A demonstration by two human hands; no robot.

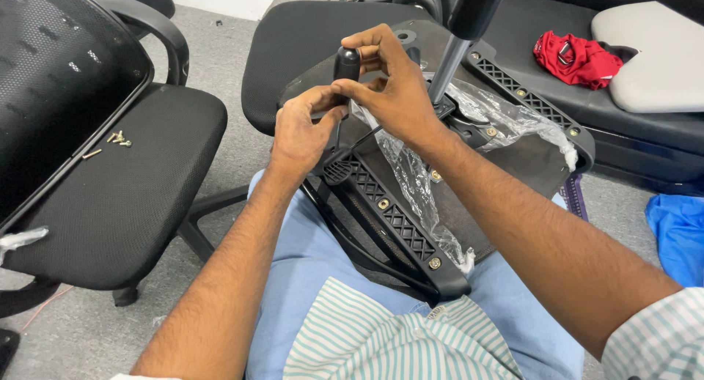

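An upturned office chair seat base (400,222) rests on my lap, its black plastic frame dotted with brass bolts and partly wrapped in clear plastic film (418,178). A metal gas cylinder (445,71) rises from its middle. My right hand (392,83) pinches a black lever with a rounded knob (347,61) near the seat mechanism. My left hand (301,134) grips the same lever lower down, fingers curled around it. A thin dark rod runs beneath both hands.
An assembled black mesh chair (110,197) stands at my left with several loose screws (117,139) on its seat. Another black seat cushion (308,43) lies beyond. A red cloth (576,57) and grey pad (653,54) sit at right, a blue bag (678,233) on the floor.
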